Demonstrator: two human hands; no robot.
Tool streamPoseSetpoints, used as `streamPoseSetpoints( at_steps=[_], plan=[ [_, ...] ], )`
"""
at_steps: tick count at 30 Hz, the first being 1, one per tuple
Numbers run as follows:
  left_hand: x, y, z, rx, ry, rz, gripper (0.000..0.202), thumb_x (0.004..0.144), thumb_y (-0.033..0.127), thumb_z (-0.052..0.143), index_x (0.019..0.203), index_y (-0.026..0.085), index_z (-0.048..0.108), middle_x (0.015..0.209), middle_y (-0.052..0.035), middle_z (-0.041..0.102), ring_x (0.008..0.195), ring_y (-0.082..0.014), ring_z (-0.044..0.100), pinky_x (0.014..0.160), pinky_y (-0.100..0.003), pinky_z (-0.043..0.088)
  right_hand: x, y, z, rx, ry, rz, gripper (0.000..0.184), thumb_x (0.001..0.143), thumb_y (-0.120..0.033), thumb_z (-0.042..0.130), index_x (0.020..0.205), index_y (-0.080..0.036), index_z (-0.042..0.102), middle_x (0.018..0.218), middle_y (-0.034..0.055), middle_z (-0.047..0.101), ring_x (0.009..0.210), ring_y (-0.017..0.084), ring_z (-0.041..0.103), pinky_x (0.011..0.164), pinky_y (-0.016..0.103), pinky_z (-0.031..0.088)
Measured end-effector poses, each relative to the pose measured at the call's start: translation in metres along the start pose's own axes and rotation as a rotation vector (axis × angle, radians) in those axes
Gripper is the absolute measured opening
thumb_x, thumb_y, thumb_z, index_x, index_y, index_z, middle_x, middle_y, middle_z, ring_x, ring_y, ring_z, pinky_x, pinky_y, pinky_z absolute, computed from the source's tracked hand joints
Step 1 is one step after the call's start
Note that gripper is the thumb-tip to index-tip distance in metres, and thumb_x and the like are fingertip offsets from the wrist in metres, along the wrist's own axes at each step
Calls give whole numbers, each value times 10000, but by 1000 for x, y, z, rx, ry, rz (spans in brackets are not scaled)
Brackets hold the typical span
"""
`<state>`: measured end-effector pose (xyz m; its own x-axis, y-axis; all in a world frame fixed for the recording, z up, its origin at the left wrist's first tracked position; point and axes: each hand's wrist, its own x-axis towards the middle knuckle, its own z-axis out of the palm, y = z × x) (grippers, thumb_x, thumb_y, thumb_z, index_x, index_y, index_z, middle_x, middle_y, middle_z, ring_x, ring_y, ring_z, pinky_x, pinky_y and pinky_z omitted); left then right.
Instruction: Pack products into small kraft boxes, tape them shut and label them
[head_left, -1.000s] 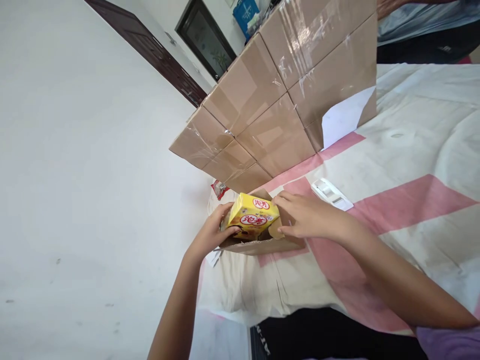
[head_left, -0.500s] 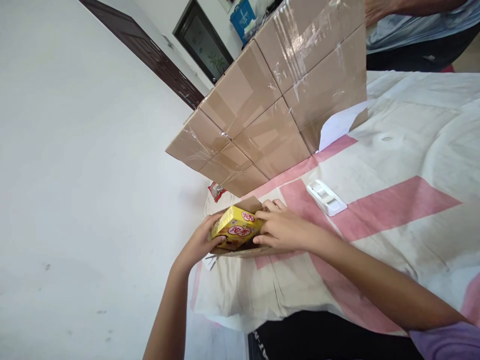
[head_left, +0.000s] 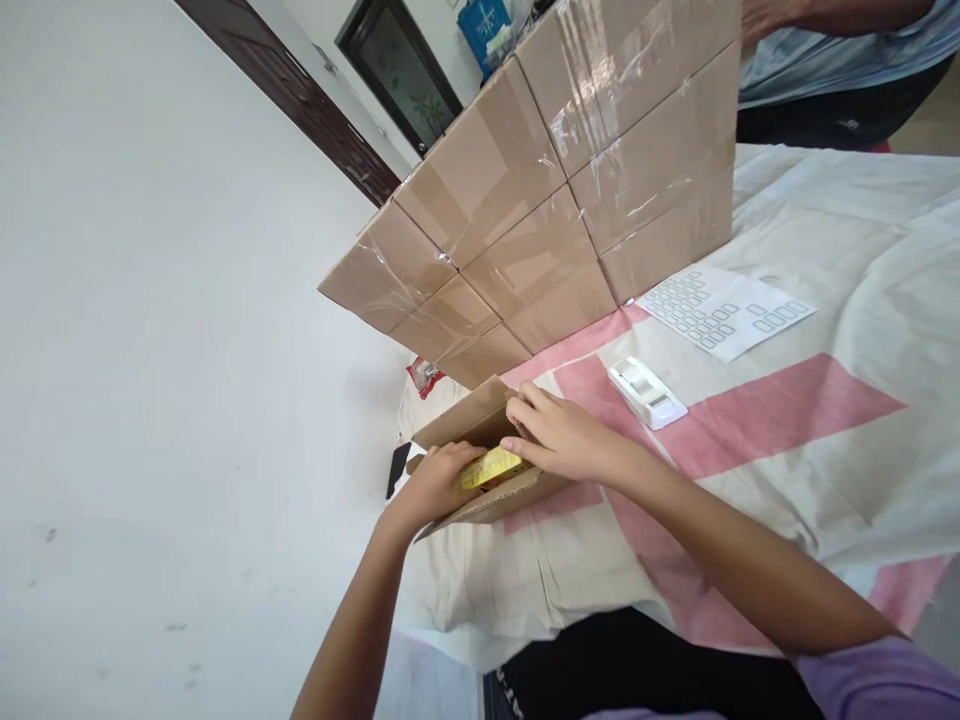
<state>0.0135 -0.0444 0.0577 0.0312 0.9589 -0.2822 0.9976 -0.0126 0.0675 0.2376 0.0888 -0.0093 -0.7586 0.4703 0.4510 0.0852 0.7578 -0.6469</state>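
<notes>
A small open cardboard box (head_left: 480, 425) lies on the cloth-covered table (head_left: 810, 420) near its left edge. A yellow packet (head_left: 491, 466) sits mostly inside it, only its top edge showing. My left hand (head_left: 435, 485) curls around the packet's left end at the box's near flap. My right hand (head_left: 562, 440) rests on the packet's right end, fingers bent and pressed on its top, beside the box's right wall.
A wall of several taped cardboard boxes (head_left: 547, 190) stands behind. A white tape dispenser (head_left: 646, 392) and a sheet of labels (head_left: 724, 310) lie on the pink-striped cloth. A red wrapper (head_left: 424, 374) peeks out at the left. Another person's torso (head_left: 832, 70) is at top right.
The yellow packet has sunk from above the box down into it, both hands following. The view shifted and the label sheet is now in sight.
</notes>
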Motion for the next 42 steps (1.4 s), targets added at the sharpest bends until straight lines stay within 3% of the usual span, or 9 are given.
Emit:
streamPoseSetpoints(
  at_steps=[5,16,20,24,27,29,35,38,42],
  plan=[
    [7,6,9,12,105,-37,449,864,260,677,1308,232,613,1221,-79,691,1117,-286,618,910,-406,485,-1,1,0,30,1,29,273,1031,-472,456,1004,-207,519,1093,59,536,818,174,554,650,295,352],
    [5,0,9,16,68,-11,475,916,386,668,1381,303,613,1235,-58,703,1115,-286,612,936,-428,420,-2,1,-6,44,-15,68,253,1022,-453,471,1015,-212,544,1096,55,590,807,171,577,667,301,379],
    [4,0,11,19,63,-8,479,920,420,677,1381,309,611,1255,-51,702,1118,-280,616,921,-419,408,-3,5,-6,49,23,-4,322,1033,-449,448,1152,-216,636,1229,97,629,990,225,636,798,355,466],
    [-17,-10,0,29,426,-27,368,943,461,656,1285,329,666,1310,-60,674,1233,-290,576,1083,-485,327,-6,12,-5,174,183,-78,436,1069,-413,339,1243,-225,692,1130,83,736,1047,227,668,911,377,480],
    [-45,-31,0,-86,784,-150,411,955,498,615,1319,308,638,1411,-97,591,1369,-302,485,1188,-522,271,-5,13,-4,138,67,-37,522,1071,-430,309,940,-208,762,858,62,746,816,211,670,769,357,458],
    [-63,-47,13,-287,818,-167,538,963,591,540,1391,269,583,1454,-133,550,1408,-308,466,1190,-517,325,-4,11,-3,88,-71,-20,532,1068,-418,324,819,-203,742,790,52,728,747,201,647,704,342,418],
    [-77,-53,79,-818,394,-56,933,842,867,436,1532,240,490,1562,-170,503,1565,-358,264,1288,-559,163,-2,13,-2,187,-173,-61,466,1031,-515,420,1184,-196,724,1131,102,761,1021,262,697,870,374,473],
    [-66,-42,97,-906,513,-137,814,943,710,491,1615,281,330,1569,-155,497,1546,-330,320,1285,-574,167,-2,17,-2,248,-187,-61,566,930,-643,551,1260,-200,678,1163,104,748,1022,284,694,887,396,492],
    [-46,-36,110,-943,659,-253,747,1031,505,486,1653,362,98,1697,-101,285,1561,-253,295,1294,-502,205,0,16,11,260,-35,162,410,928,-452,602,1270,-227,589,1225,100,678,1047,257,670,897,394,520]
  ],
)
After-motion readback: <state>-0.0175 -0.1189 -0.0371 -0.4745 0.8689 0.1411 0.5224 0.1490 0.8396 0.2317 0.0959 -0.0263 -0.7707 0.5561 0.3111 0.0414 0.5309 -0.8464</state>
